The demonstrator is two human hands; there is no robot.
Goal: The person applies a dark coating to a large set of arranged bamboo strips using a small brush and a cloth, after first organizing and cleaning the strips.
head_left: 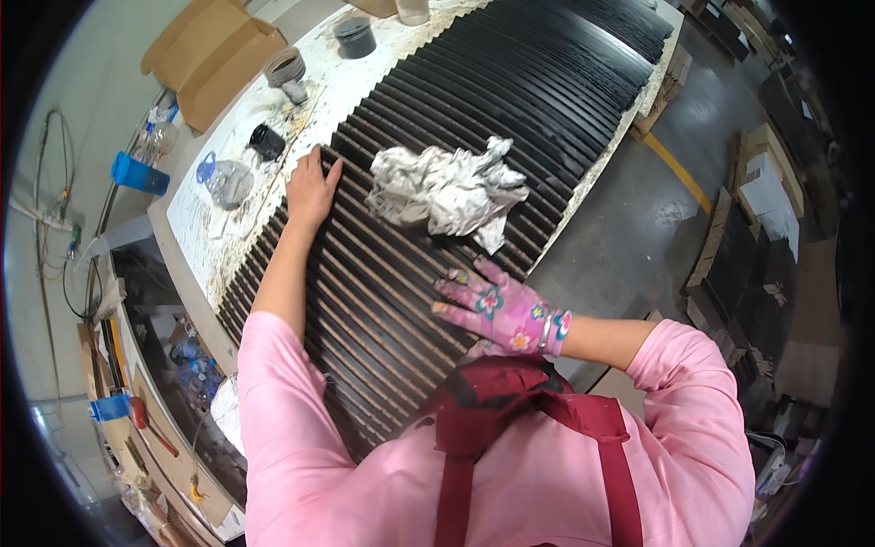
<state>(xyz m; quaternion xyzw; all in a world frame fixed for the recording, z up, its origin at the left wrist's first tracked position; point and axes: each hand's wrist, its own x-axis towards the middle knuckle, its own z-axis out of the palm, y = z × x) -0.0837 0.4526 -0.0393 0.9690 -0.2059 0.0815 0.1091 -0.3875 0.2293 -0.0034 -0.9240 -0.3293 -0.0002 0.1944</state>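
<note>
slats (392, 273): black, brown-edged, reading as stripes | crumpled rag (447, 187): white, grey smudges | right-hand glove (506, 308): pink, flowers in teal, white, yellow, orange | apron (469, 427): maroon, black stains | shirt (538, 483): plain pink | tabletop (314, 47): white, dark-speckled | cup (138, 174): blue | cardboard box (214, 68): brown | floor (611, 214): grey, yellow line (679, 173)

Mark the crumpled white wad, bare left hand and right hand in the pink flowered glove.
Crumpled white wad (447, 190): head view, central folds.
Bare left hand (310, 193): head view, back of hand.
Right hand in the pink flowered glove (507, 306): head view, back of hand.
</note>
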